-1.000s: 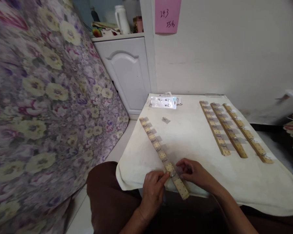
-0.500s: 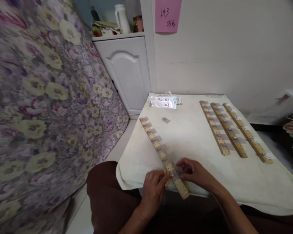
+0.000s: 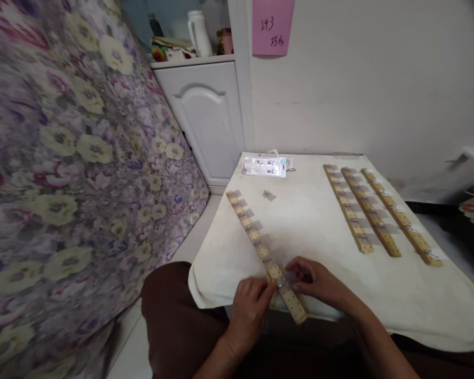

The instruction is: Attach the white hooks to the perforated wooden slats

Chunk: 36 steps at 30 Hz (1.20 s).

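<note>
A long yellow wooden strip (image 3: 274, 271) dotted with small holes lies slantwise on the table, its near end reaching the front edge. Small metal clips with clear plastic tabs sit at intervals along it. My left hand (image 3: 250, 305) is closed at the strip's left side, thumb and fingertips by a metal clip (image 3: 280, 283) near the lower end. On the other side my right hand (image 3: 314, 279) has its fingers curled together around the clear plastic tab of that clip. A single loose clip with a clear tab (image 3: 269, 195) rests farther back.
Three similar strips, a left one (image 3: 347, 208), a middle one (image 3: 371, 213) and a right one (image 3: 401, 217), lie on the right of the cloth-covered table (image 3: 300, 210). Clear packaging (image 3: 264, 166) is at the back edge. A floral curtain (image 3: 82, 158) hangs at left.
My left thumb and fingertips have shifted slightly at the clip. The view has moved a little; the strips and my right hand look nearly the same.
</note>
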Each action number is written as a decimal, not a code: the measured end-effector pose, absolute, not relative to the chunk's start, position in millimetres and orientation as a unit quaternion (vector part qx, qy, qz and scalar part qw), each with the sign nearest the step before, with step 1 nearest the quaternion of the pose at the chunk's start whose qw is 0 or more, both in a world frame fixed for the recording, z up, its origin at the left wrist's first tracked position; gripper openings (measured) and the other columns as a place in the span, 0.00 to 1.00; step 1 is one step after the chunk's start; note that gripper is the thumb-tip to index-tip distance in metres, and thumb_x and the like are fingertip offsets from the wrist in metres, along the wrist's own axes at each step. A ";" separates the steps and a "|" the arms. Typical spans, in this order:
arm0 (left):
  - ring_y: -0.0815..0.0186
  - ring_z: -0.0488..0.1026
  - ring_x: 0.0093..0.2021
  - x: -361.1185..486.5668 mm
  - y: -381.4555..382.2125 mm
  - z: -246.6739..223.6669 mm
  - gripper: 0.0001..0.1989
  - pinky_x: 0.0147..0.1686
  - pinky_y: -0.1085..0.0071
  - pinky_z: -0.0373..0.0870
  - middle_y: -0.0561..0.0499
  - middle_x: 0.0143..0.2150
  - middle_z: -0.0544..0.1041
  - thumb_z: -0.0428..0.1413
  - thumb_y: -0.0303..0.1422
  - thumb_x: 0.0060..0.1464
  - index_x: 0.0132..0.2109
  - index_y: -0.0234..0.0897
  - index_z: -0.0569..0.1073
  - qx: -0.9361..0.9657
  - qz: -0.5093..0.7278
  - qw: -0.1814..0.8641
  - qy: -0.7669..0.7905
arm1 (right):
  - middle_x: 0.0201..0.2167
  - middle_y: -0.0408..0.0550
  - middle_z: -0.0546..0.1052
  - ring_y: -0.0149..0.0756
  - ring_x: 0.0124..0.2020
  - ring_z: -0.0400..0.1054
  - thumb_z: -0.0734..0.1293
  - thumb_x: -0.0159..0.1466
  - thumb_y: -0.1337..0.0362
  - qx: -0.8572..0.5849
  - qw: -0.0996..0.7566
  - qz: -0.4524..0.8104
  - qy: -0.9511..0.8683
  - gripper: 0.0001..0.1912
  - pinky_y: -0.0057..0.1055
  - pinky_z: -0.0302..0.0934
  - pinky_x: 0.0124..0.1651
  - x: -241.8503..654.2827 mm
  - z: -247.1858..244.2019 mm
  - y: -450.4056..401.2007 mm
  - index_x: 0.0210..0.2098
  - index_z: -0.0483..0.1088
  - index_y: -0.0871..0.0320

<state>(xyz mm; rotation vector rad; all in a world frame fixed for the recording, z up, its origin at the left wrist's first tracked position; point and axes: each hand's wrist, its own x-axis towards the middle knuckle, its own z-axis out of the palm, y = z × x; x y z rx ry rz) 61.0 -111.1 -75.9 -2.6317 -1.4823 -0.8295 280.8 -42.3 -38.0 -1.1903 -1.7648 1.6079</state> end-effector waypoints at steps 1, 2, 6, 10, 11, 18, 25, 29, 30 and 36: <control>0.61 0.66 0.40 61.1 -110.9 -75.8 0.19 0.39 0.63 0.64 0.44 0.41 0.72 0.47 0.25 0.60 0.58 0.37 0.66 -0.840 -0.264 0.005 -0.473 | 0.27 0.39 0.68 0.30 0.29 0.61 0.65 0.52 0.73 -0.432 0.234 0.584 -0.646 0.14 0.26 0.58 0.32 280.8 -38.1 -42.1 0.38 0.67 0.57; 0.61 0.66 0.40 61.1 -110.9 -75.6 0.19 0.39 0.63 0.64 0.44 0.41 0.72 0.47 0.25 0.60 0.58 0.37 0.66 -0.840 -0.264 0.004 -0.473 | 0.27 0.39 0.68 0.30 0.29 0.61 0.65 0.53 0.72 -0.432 0.236 0.581 -0.649 0.13 0.26 0.57 0.32 280.4 -38.8 -42.0 0.38 0.68 0.57; 0.61 0.66 0.40 61.5 -111.4 -74.2 0.19 0.39 0.64 0.64 0.44 0.40 0.72 0.47 0.24 0.59 0.57 0.36 0.67 -0.838 -0.278 0.003 -0.469 | 0.25 0.40 0.68 0.30 0.28 0.61 0.64 0.54 0.70 -0.454 0.255 0.550 -0.653 0.07 0.26 0.56 0.30 276.1 -43.5 -43.1 0.34 0.68 0.58; 0.61 0.66 0.40 61.1 -112.3 -73.9 0.20 0.39 0.64 0.64 0.44 0.41 0.72 0.47 0.23 0.59 0.57 0.36 0.67 -0.835 -0.291 -0.005 -0.467 | 0.25 0.39 0.68 0.30 0.28 0.61 0.65 0.54 0.70 -0.469 0.267 0.535 -0.650 0.07 0.26 0.56 0.31 272.4 -46.3 -44.5 0.34 0.68 0.58; 0.61 0.66 0.40 60.9 -112.4 -74.2 0.20 0.40 0.63 0.65 0.44 0.41 0.72 0.47 0.23 0.59 0.58 0.36 0.66 -0.834 -0.293 -0.009 -0.467 | 0.24 0.39 0.67 0.30 0.27 0.61 0.64 0.54 0.71 -0.469 0.268 0.537 -0.648 0.07 0.26 0.56 0.30 272.0 -46.6 -44.5 0.34 0.68 0.58; 0.61 0.65 0.42 59.3 -112.8 -76.3 0.22 0.41 0.62 0.65 0.44 0.42 0.72 0.47 0.22 0.58 0.60 0.36 0.64 -0.834 -0.303 -0.024 -0.460 | 0.24 0.39 0.67 0.30 0.27 0.61 0.65 0.53 0.71 -0.467 0.280 0.553 -0.631 0.08 0.26 0.56 0.31 271.4 -47.8 -42.2 0.34 0.68 0.59; 0.60 0.65 0.41 60.7 -111.0 -76.2 0.21 0.39 0.62 0.64 0.44 0.42 0.72 0.47 0.23 0.59 0.58 0.35 0.65 -0.836 -0.296 -0.015 -0.462 | 0.24 0.39 0.67 0.30 0.27 0.61 0.65 0.53 0.71 -0.477 0.271 0.542 -0.636 0.08 0.26 0.56 0.31 270.1 -47.5 -41.5 0.34 0.68 0.58; 0.60 0.65 0.41 61.5 -110.1 -76.7 0.21 0.39 0.62 0.64 0.43 0.42 0.72 0.46 0.23 0.59 0.59 0.34 0.64 -0.840 -0.280 -0.008 -0.464 | 0.25 0.40 0.69 0.31 0.28 0.62 0.64 0.54 0.70 -0.492 0.266 0.516 -0.649 0.07 0.26 0.57 0.31 268.7 -48.6 -41.9 0.34 0.68 0.58; 0.60 0.65 0.41 61.7 -110.0 -76.9 0.20 0.39 0.62 0.64 0.43 0.42 0.72 0.46 0.23 0.59 0.58 0.34 0.64 -0.840 -0.276 -0.007 -0.466 | 0.25 0.40 0.69 0.31 0.28 0.63 0.64 0.54 0.69 -0.496 0.263 0.508 -0.654 0.06 0.26 0.57 0.31 268.2 -48.6 -42.2 0.33 0.68 0.58; 0.61 0.65 0.39 63.1 -110.6 -76.0 0.18 0.38 0.63 0.64 0.44 0.40 0.72 0.46 0.24 0.60 0.56 0.35 0.67 -0.838 -0.264 0.005 -0.478 | 0.24 0.40 0.72 0.32 0.27 0.64 0.67 0.53 0.64 -0.537 0.253 0.462 -0.659 0.06 0.26 0.56 0.30 264.4 -46.9 -44.0 0.32 0.69 0.56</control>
